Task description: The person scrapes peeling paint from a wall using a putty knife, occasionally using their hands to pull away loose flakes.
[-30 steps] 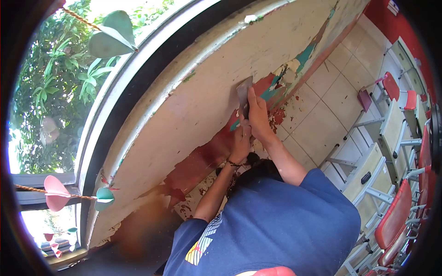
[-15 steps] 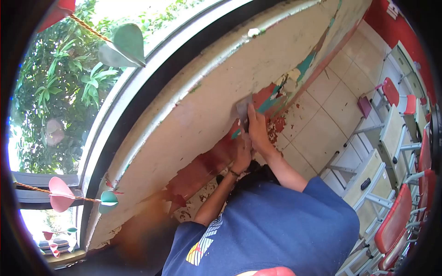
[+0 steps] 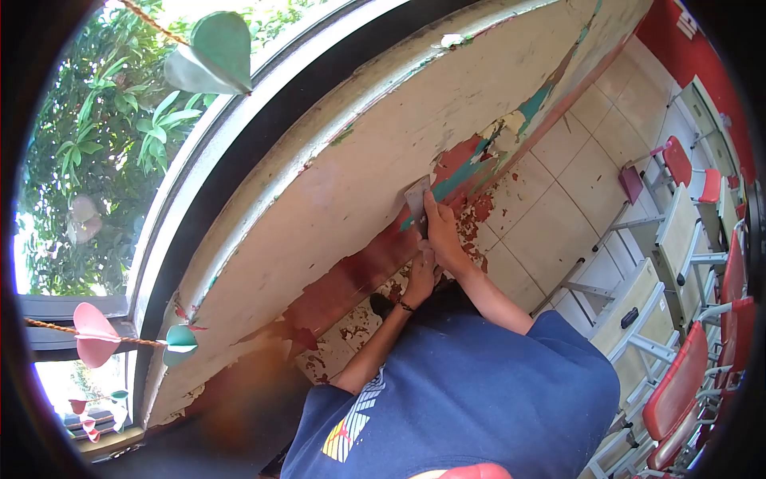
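A flat metal scraper (image 3: 417,199) lies with its blade against the peeling wall (image 3: 343,199), at the edge of the cream paint. My right hand (image 3: 441,231) is wrapped round the scraper near its blade. Lower on the handle, my left hand (image 3: 420,275) is closed around its end, with a thin band on the wrist. Beside the blade, bare patches of red (image 3: 351,283) and teal (image 3: 463,177) show where the cream layer is gone.
Paint flakes lie on the tiled floor (image 3: 550,215) along the wall. Red chairs (image 3: 677,379) and pale desks (image 3: 634,315) stand at the right. A window frame (image 3: 171,207) runs along the left, with heart-shaped paper garlands (image 3: 211,52) hanging before it.
Both hands and the scraper have shifted slightly down and left along the wall. The camera view has also moved a little.
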Demonstrator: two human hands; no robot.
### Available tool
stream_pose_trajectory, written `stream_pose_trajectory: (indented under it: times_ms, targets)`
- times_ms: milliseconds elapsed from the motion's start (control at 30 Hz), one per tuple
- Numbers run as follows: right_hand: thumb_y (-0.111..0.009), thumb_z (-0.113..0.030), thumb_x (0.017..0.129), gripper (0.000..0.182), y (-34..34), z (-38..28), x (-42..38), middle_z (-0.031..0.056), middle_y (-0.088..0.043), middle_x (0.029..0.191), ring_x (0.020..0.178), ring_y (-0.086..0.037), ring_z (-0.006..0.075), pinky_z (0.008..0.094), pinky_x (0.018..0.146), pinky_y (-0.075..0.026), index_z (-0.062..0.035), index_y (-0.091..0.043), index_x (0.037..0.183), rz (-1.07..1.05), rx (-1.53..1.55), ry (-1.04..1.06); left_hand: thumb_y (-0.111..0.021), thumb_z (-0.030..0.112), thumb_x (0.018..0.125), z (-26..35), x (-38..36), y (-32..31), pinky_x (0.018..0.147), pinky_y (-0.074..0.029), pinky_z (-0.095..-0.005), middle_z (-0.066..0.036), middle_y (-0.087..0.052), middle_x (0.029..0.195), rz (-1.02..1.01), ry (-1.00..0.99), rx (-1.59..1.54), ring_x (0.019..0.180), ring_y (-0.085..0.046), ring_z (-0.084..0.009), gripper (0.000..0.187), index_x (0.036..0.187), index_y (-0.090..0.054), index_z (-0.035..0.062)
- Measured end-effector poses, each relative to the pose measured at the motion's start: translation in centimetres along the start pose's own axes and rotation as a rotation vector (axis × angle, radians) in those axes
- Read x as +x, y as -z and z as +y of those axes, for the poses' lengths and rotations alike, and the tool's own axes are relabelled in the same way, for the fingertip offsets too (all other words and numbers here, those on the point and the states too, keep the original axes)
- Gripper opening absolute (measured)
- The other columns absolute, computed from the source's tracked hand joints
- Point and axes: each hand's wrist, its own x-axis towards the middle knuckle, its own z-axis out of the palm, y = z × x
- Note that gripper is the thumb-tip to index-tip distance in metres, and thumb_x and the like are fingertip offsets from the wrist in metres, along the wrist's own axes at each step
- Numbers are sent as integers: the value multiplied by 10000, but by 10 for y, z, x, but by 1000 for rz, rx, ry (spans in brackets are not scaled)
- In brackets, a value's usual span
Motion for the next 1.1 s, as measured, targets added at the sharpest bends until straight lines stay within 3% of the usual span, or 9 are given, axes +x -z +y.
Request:
stream_pose_trajectory:
  times_ms: [100, 300, 467, 600, 700, 767, 800, 933, 1100]
  targets:
    - [-377, -439, 963, 505, -1, -5, 9, 11, -439, 484, 358, -354, 77, 237, 332, -261, -57, -477, 648, 14, 45, 105, -328, 453, 971, 12, 9, -2, 384, -243, -191, 35, -408, 613, 170, -39, 46, 477, -355, -23, 409, 871, -456, 78]
    - [-371, -435, 965, 517, -2, -8, 3, 10, -434, 479, 366, -385, 84, 238, 338, -275, -47, -488, 645, 12, 66, -4, -333, 439, 974, 9, 4, 9, 435, -304, -176, 32, -449, 663, -21, -52, 192, 501, -381, -25, 412, 867, -456, 60]
    - [-381, -437, 962, 536, 2, -3, 13, 14, -448, 473, 370, -395, 86, 236, 349, -284, -50, -497, 609, 7, 0, 119, -334, 435, 974, 12, 8, -17, 437, -308, -189, 37, -489, 717, 319, -243, 178, 507, -391, -21, 412, 932, -481, 52]
    - [-406, -442, 952, 556, -4, -41, 13, 16, -456, 462, 373, -411, 86, 239, 347, -292, -51, -496, 566, 23, 173, 156, -331, 441, 974, 15, 29, 6, 434, -308, -194, 40, -490, 715, 58, -297, 328, 515, -408, -27, 418, 985, -485, 52]
    - [-375, -443, 960, 539, 1, -17, 11, 18, -475, 474, 378, -425, 88, 243, 349, -296, -42, -506, 624, 11, -12, 184, -311, 497, 962, -13, 33, 27, 435, -313, -202, 27, -480, 689, 34, -47, 8, 515, -422, -42, 491, 996, -478, 37]
    - [-376, -443, 959, 541, 4, 6, 3, 20, -472, 468, 370, -424, 91, 243, 345, -298, -41, -501, 619, -5, -5, 133, -320, 486, 962, -26, 13, 40, 662, -490, -325, -103, -558, 997, -51, 47, 459, 840, -577, -169, 535, 1138, -441, -4]
    - [-377, -443, 958, 542, 4, 7, 1, 22, -470, 461, 362, -423, 93, 243, 341, -299, -41, -496, 614, -55, -4, 63, -325, 485, 962, -20, 1, 18, 625, -482, -290, -67, -569, 914, 94, 47, 22, 778, -573, -150, 529, 1081, -480, -6]
    - [-379, -433, 961, 531, 2, -24, 5, 13, -462, 458, 354, -416, 91, 239, 331, -289, -48, -486, 612, -40, 39, 153, -317, 497, 961, -4, 19, 3, 577, -462, -250, -45, -554, 864, 233, -207, 78, 732, -556, -119, 543, 1063, -490, -8]
    - [-402, -408, 959, 517, -6, -51, 13, 28, -470, 467, 375, -435, 92, 245, 340, -309, -30, -505, 623, -83, 163, 253, -272, 568, 938, 53, 34, -2, 450, -332, -197, -4, -511, 768, -13, -268, 358, 601, -478, -39, 592, 1008, -483, 19]
